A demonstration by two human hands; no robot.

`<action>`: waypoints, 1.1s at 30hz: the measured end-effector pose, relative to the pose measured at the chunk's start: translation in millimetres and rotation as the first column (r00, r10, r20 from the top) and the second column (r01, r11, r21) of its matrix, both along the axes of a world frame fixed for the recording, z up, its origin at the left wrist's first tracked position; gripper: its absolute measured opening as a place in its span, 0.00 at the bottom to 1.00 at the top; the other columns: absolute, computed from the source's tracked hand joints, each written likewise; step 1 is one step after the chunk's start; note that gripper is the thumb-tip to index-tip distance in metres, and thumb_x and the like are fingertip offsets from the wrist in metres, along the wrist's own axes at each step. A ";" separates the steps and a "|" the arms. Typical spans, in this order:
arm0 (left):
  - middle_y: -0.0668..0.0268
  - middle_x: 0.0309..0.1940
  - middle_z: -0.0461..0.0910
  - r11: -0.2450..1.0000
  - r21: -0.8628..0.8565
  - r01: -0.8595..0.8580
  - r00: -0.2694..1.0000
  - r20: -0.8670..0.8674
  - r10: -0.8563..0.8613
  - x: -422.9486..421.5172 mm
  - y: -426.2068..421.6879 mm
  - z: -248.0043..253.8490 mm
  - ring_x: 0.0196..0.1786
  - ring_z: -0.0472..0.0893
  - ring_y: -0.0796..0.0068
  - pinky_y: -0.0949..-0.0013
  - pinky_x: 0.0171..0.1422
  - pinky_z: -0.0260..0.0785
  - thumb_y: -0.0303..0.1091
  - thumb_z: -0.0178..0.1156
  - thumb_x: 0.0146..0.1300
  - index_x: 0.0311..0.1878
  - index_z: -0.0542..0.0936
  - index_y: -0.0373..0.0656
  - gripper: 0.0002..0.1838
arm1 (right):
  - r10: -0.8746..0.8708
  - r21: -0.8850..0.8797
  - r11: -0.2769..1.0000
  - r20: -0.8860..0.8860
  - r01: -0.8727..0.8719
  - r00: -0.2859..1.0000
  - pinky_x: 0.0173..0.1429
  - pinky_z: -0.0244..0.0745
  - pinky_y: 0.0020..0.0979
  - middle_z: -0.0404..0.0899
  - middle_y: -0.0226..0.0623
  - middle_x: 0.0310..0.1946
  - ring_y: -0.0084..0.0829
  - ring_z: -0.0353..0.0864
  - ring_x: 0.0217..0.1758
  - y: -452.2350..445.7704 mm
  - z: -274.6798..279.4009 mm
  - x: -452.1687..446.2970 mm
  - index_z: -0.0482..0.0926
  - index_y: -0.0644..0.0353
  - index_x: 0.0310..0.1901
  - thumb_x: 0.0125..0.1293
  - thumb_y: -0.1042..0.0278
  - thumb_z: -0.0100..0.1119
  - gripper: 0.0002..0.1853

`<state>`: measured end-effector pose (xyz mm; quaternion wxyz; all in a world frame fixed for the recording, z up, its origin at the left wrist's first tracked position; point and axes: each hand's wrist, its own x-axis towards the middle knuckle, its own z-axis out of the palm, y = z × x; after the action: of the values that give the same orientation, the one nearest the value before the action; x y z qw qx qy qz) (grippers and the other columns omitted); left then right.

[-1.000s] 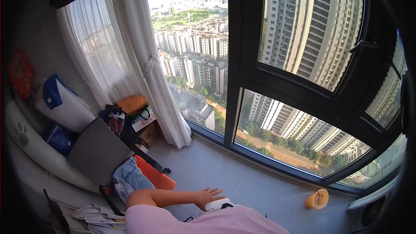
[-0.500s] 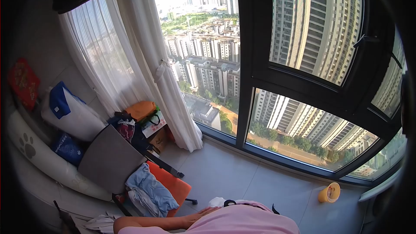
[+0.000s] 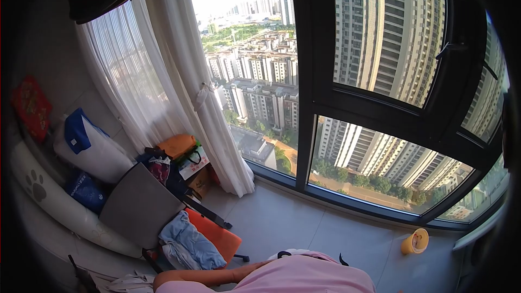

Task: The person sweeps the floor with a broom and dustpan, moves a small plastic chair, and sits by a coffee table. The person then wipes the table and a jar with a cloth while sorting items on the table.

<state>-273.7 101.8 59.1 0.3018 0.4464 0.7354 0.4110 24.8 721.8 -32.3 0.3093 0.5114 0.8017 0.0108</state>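
The left hand [image 3: 254,269] lies low in the view, its wrist bent in against the pink shirt [image 3: 312,278]; the shirt covers most of the fingers, so I cannot tell whether they are spread, curled or holding anything. The right hand is out of view. Just beyond the shirt's upper edge a strip of white cloth [image 3: 306,252] shows, near the left hand, with a round black thing [image 3: 283,254] at its left end; whether the hand touches the cloth is hidden. To the left of the hand stands a chair with a grey back [image 3: 142,209] and an orange seat [image 3: 220,237], and light blue clothing [image 3: 190,241] lies in a heap on that seat. Some papers [image 3: 127,282] are below the chair, near the forearm. Behind the chair are an orange bag [image 3: 176,145], a cardboard box [image 3: 201,183], a white bag with a blue flap [image 3: 100,146], a dark blue packet [image 3: 87,190] and a long pale cushion [image 3: 37,185] with a paw print. Well apart on the right, a yellow bucket [image 3: 407,245] stands on the tiled floor [image 3: 287,211]. A white curtain [image 3: 214,114] hangs beside the tall, dark-framed windows, with apartment blocks outside.
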 end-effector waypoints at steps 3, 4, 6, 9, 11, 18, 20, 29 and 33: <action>0.56 0.75 0.40 1.000 -0.002 -0.002 1.000 0.016 0.002 1.5 -2.4 -1.7 0.77 0.42 0.57 0.50 0.77 0.38 0.53 0.52 0.63 0.75 0.43 0.46 0.44 | 0.026 -0.014 1.000 -0.012 -0.026 1.000 0.42 0.77 0.49 0.82 0.43 0.44 0.47 0.82 0.47 13.0 -21.8 -1.2 0.82 0.56 0.43 0.58 0.44 0.55 0.23; 0.56 0.75 0.41 1.000 -0.002 0.000 1.000 0.020 0.000 2.7 -3.2 -2.2 0.77 0.42 0.57 0.51 0.76 0.38 0.53 0.53 0.63 0.75 0.43 0.46 0.44 | 0.010 -0.038 0.999 -0.014 -0.010 1.000 0.43 0.77 0.49 0.82 0.43 0.45 0.48 0.82 0.48 5.9 -12.3 -8.4 0.82 0.56 0.44 0.58 0.45 0.55 0.23; 0.56 0.75 0.41 1.000 -0.006 0.000 1.000 0.028 0.000 3.9 -5.5 -3.0 0.77 0.42 0.57 0.51 0.76 0.38 0.52 0.53 0.63 0.74 0.44 0.46 0.44 | -0.023 -0.087 0.996 -0.016 0.022 1.000 0.44 0.77 0.50 0.81 0.45 0.47 0.48 0.81 0.49 -8.6 14.7 -33.4 0.82 0.56 0.46 0.59 0.47 0.55 0.22; 0.56 0.75 0.42 1.000 -0.010 0.005 0.999 0.040 -0.004 6.3 -7.7 -2.9 0.76 0.43 0.56 0.51 0.76 0.39 0.52 0.53 0.63 0.74 0.45 0.46 0.44 | -0.093 -0.061 0.994 -0.002 0.092 0.996 0.49 0.76 0.50 0.80 0.45 0.49 0.47 0.80 0.52 -24.6 41.2 -61.9 0.82 0.56 0.46 0.57 0.50 0.58 0.21; 0.56 0.75 0.43 1.000 -0.014 0.007 0.999 0.043 -0.006 7.7 -9.2 -3.2 0.76 0.44 0.56 0.51 0.76 0.39 0.52 0.54 0.63 0.74 0.45 0.46 0.43 | -0.090 0.039 0.995 0.018 0.089 0.996 0.44 0.79 0.44 0.82 0.45 0.42 0.45 0.83 0.45 -8.3 11.3 -63.1 0.82 0.59 0.41 0.51 0.53 0.62 0.20; 0.56 0.74 0.45 1.000 -0.027 0.014 0.998 0.058 -0.012 11.1 -11.9 -2.6 0.76 0.46 0.56 0.51 0.76 0.41 0.51 0.55 0.62 0.74 0.47 0.46 0.43 | -0.014 0.128 0.992 -0.052 0.020 0.999 0.37 0.83 0.36 0.84 0.44 0.32 0.38 0.86 0.36 4.9 -8.1 -60.5 0.83 0.64 0.34 0.46 0.59 0.65 0.17; 0.56 0.74 0.46 0.999 -0.038 0.016 0.998 0.064 -0.014 11.8 -13.9 -1.7 0.76 0.47 0.56 0.51 0.76 0.41 0.51 0.55 0.62 0.74 0.48 0.46 0.43 | -0.114 0.053 0.991 -0.092 0.119 0.989 0.33 0.82 0.35 0.83 0.42 0.26 0.37 0.86 0.28 -1.6 5.7 -65.5 0.82 0.65 0.31 0.48 0.62 0.64 0.14; 0.55 0.70 0.58 0.956 -0.292 -0.031 0.911 -0.402 -0.094 -20.4 -15.2 70.8 0.70 0.61 0.53 0.53 0.72 0.53 0.47 0.64 0.56 0.71 0.60 0.43 0.41 | -0.128 0.031 0.991 -0.075 0.130 0.989 0.29 0.81 0.33 0.81 0.41 0.18 0.34 0.83 0.18 -9.0 17.6 -52.8 0.80 0.66 0.27 0.50 0.66 0.62 0.10; 0.55 0.64 0.68 0.946 -0.323 -0.033 0.998 0.035 0.046 -41.2 -12.6 74.8 0.63 0.71 0.56 0.60 0.67 0.62 0.47 0.64 0.57 0.66 0.66 0.41 0.36 | -0.157 0.028 0.987 -0.097 0.161 0.983 0.31 0.82 0.35 0.82 0.41 0.20 0.35 0.84 0.20 -2.4 0.2 -38.9 0.81 0.65 0.28 0.49 0.65 0.63 0.10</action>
<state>-314.9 89.1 133.9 0.3775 0.3676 0.7949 0.3007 -14.1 719.4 -32.1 0.2617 0.5792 0.7717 -0.0236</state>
